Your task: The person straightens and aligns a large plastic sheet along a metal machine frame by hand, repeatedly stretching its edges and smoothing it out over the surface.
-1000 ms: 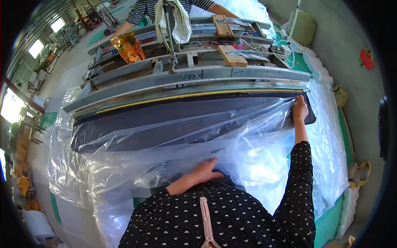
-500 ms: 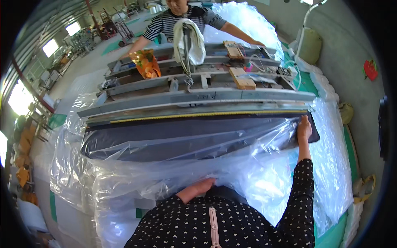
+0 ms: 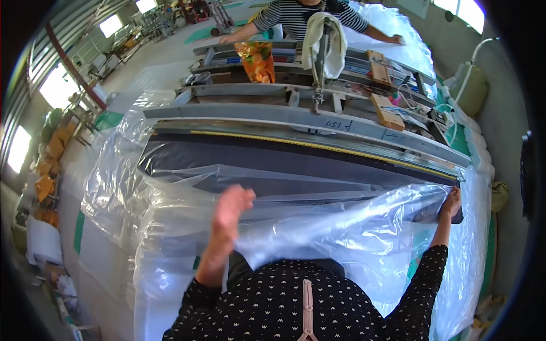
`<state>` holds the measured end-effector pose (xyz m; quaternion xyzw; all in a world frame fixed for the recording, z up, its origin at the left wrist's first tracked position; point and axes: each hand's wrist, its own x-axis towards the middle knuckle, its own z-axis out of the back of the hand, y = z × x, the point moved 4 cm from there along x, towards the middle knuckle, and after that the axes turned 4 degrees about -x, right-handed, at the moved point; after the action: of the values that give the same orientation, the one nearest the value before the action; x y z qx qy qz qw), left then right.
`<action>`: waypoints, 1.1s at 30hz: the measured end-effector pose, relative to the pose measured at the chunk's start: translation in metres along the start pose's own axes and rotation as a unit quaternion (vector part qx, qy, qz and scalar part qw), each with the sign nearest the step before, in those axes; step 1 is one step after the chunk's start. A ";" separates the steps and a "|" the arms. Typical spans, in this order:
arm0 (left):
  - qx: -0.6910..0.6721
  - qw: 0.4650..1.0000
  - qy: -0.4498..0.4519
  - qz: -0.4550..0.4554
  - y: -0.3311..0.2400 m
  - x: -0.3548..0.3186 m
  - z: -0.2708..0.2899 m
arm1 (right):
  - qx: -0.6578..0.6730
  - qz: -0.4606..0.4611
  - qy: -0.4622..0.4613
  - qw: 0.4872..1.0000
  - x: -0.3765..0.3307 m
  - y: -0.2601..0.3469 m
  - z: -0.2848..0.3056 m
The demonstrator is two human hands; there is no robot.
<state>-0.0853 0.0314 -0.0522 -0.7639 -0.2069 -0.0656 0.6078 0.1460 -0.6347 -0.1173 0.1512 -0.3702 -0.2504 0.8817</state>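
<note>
Only the head view here, so everything is placed relative to the long grey metal rail that runs across the bench.

Just on the near side of that rail lies a dark flat panel, and over it a big clear plastic sheet that spills down toward the person in crumpled folds.

The left hand is raised on the near side of the rail, well short of it, over the plastic. Its fingers look curled in fairly narrow, and it seems to be gripping or lifting an edge of the sheet, but it's a bit blurred, so I can't tell for sure that it's pinching the film.

The right hand is stretched way out to the rail's right end, just below it, sitting at the corner of the dark panel. The fingers are bent over the plastic there, pressing or holding it at that corner.

On the far side of the rail there's a white cloth draped over an upright post, an orange patterned bag, and a couple of wooden blocks. Beyond all that, another person in a striped shirt leans on the far edge with both arms spread.
</note>
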 end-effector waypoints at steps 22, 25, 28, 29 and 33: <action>0.530 0.756 -0.339 -0.179 -0.167 0.050 0.127 | -0.090 0.047 0.085 0.991 0.031 -0.060 -0.032; 0.425 0.782 -0.429 -0.154 -0.169 0.024 0.162 | -0.060 0.044 0.097 0.993 0.017 -0.014 -0.025; 0.117 0.893 -0.432 -0.054 -0.064 -0.015 0.155 | -0.082 0.015 0.085 0.993 0.014 -0.015 -0.012; 0.063 0.887 -0.457 0.002 -0.014 -0.045 0.155 | -0.052 0.011 0.087 0.995 0.019 -0.015 -0.020; 0.029 0.881 -0.376 0.284 0.108 -0.137 0.077 | -0.054 0.006 0.093 0.994 0.024 -0.022 -0.033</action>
<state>-0.1784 0.0538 -0.2173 -0.7394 -0.1961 0.4081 0.4983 0.1773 -0.6636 -0.1354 0.1238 -0.2732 -0.2499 0.9206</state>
